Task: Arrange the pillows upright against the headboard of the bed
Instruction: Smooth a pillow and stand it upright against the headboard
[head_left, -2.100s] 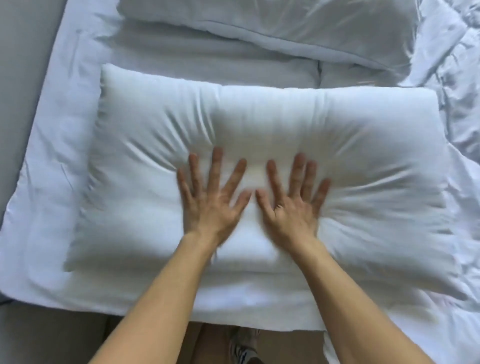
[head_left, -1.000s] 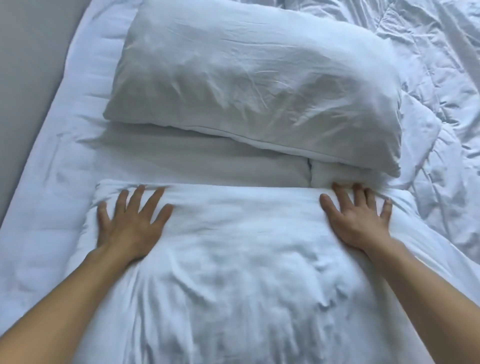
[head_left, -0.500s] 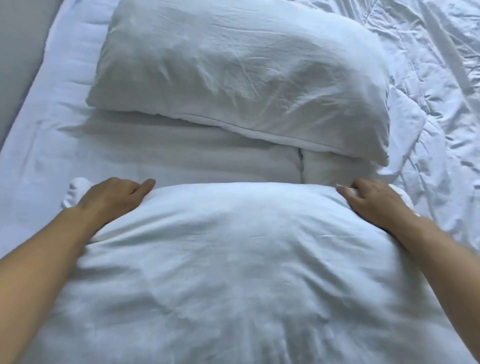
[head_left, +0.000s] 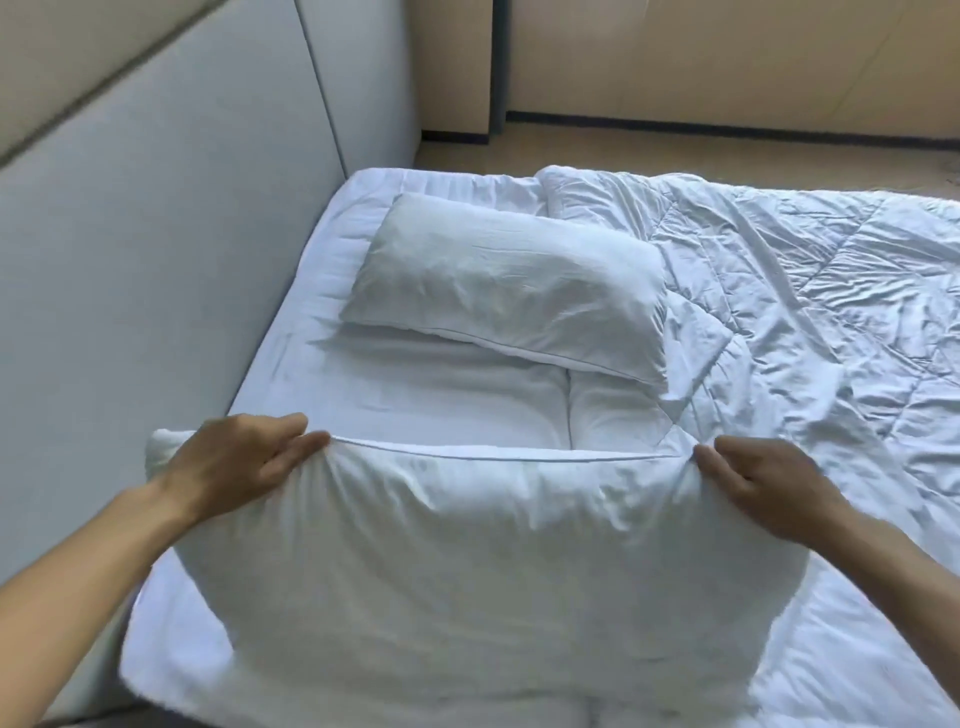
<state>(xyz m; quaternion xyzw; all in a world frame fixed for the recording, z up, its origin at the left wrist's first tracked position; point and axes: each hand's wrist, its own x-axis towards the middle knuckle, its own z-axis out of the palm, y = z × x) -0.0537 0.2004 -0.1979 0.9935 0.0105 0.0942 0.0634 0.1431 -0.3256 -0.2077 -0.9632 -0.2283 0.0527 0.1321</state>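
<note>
A white pillow (head_left: 467, 561) is lifted off the near end of the bed, its far edge raised towards me. My left hand (head_left: 234, 462) grips its far left corner. My right hand (head_left: 769, 483) grips its far right corner. A second white pillow (head_left: 509, 280) lies flat farther along the mattress, a little apart from the pale grey padded headboard (head_left: 156, 218) that runs down the left side of the view. The lower part of the held pillow hides the near mattress.
A crumpled white quilt (head_left: 805, 291) covers the right half of the bed. A bare white sheet (head_left: 441, 395) lies between the two pillows. Beige wall panels (head_left: 727, 57) and wooden floor (head_left: 675, 156) lie beyond the far end of the bed.
My hands went from pressing flat on the near pillow to closing on its far corners and lifting it. The view tilted up, bringing the headboard and the far wall into sight.
</note>
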